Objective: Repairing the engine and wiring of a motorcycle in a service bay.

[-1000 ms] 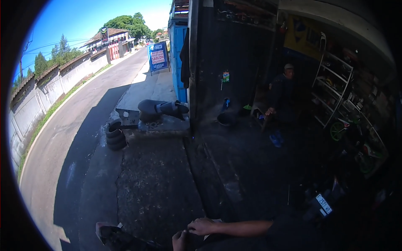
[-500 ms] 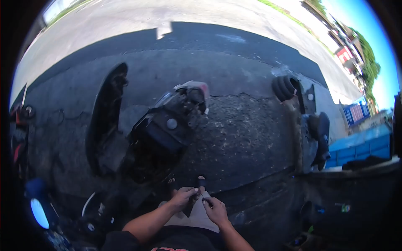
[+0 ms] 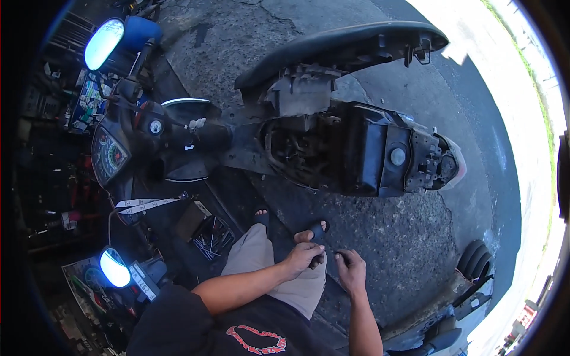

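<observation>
The scooter [image 3: 278, 155] stands straight ahead of the person, on the ground, side-on to them. Its long axis runs across from left to right, the front end with the dashboard [image 3: 111, 157] pointing to the person's left and the tail [image 3: 456, 169] to their right. The left hand [image 3: 305, 261] and the right hand [image 3: 351, 270] are both on the scooter's near side, opposite its rear half and apart from it. Neither is clearly nearer; the left is closer to the front end, the right closer to the tail.

The left hand has its fingers curled in with the thumb against them; the right has thumb and forefinger drawn close. A small dark thing may be pinched there (the blackened fingertips make it impossible to tell).

The seat [image 3: 341, 53] is swung open toward the scooter's far side, roughly along the same axis but slanting away from the body toward the tail. Beneath it the open bay and the black box [image 3: 369, 157] lie exposed. On the scooter's near side, metal tools [image 3: 211, 240] lie toward the front, and stacked tyres [image 3: 474, 260] stand past the tail.
</observation>
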A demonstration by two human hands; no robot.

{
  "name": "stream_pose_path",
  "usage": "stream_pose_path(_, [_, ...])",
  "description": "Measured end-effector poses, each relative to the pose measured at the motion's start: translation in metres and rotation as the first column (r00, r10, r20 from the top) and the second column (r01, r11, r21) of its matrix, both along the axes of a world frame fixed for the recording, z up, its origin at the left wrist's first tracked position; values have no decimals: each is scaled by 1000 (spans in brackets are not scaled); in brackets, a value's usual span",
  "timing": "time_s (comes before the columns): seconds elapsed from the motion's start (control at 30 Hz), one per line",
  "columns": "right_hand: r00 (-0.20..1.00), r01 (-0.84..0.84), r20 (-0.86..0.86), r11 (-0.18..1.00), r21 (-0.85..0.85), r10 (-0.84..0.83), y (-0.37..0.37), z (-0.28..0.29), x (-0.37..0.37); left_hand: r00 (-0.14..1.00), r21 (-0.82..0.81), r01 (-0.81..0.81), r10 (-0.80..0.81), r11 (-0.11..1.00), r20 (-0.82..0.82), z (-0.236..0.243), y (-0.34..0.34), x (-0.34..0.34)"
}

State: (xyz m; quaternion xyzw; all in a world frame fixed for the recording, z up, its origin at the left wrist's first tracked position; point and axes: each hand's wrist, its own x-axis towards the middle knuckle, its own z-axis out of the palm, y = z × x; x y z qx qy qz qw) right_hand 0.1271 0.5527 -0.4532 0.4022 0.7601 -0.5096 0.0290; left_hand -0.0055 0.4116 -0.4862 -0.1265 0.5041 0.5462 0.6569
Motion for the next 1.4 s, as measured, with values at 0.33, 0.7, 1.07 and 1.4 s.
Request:
stream_pose_path(0.33, [986,-79,-150,995,-61,69,-9,-32,-79,927,-15,-154,139,988,-349,-20,-11,-68])
stream_pose_path(0.7, [997,69,-20,993,-91,-71,-62,-150,-112,767,-154,-120,-7,981,-642,-156,-62,-151])
stream_pose_path(1.07, [892,-448,-147,876,-176,427,-91,-344,-197,-448,19,109,66,994,-892,-271,-4,-293])
stream_pose_path(1.4, [660,-750,13,658,62,751,-69,-408,-231,-655,-209,204,-25,956,-755,-282,23,-328])
